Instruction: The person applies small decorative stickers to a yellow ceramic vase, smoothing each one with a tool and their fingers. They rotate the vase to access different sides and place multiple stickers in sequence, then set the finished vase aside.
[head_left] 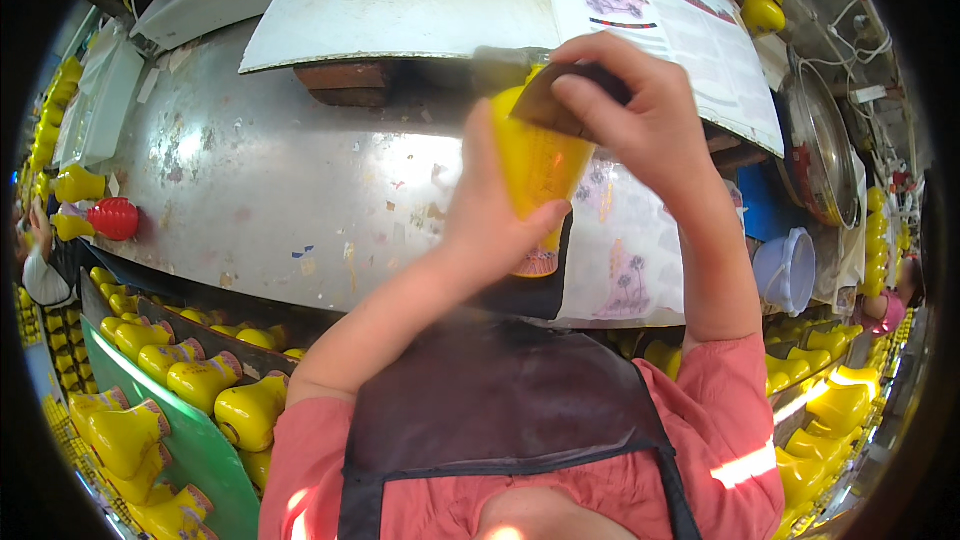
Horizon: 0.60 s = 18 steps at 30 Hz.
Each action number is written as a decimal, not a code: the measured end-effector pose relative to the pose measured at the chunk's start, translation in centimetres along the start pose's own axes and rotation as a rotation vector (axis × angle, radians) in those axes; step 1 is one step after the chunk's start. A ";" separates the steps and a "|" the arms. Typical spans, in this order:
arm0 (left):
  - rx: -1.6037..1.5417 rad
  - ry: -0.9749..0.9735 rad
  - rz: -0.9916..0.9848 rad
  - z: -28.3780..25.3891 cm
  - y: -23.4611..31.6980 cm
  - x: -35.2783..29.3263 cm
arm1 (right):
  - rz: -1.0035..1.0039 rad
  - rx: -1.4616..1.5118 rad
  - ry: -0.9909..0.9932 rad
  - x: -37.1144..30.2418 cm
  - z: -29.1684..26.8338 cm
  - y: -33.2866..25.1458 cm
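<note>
My left hand [492, 220] grips a yellow plastic bottle-shaped piece [537, 165] and holds it upright over the metal worktable [270, 190]. My right hand [630, 105] presses a small dark flat pad or card [548, 100] against the upper side of that yellow piece. Both forearms rise from the lower edge, in pink sleeves, over a dark apron.
Racks of several yellow plastic pieces [200, 380] stand at my lower left, more [830, 410] at lower right. A red piece [115, 218] lies at the table's left edge. A white board with printed sheets [640, 0] leans behind. A pale blue tub [790, 265] sits right.
</note>
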<state>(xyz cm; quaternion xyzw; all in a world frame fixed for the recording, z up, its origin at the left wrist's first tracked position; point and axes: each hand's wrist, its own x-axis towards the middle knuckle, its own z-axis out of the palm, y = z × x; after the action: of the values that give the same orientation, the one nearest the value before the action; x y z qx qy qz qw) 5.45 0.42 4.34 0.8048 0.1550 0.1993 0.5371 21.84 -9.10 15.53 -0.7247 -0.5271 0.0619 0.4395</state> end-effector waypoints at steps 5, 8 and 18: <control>0.239 0.069 0.129 0.2 0.0 0.1 | -0.108 -0.417 0.036 2.8 0.9 0.4; 0.194 0.087 0.160 -0.4 -0.1 0.8 | -0.057 -0.269 0.001 3.4 0.3 0.5; -0.117 0.201 0.011 -0.6 1.3 5.9 | -0.025 -0.315 0.046 1.7 0.3 1.4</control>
<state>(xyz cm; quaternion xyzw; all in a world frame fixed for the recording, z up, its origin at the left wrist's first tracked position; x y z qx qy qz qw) 10.37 3.16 6.65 0.7488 0.1919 0.2905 0.5641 23.44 -7.67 15.01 -0.7793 -0.5289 -0.0436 0.3333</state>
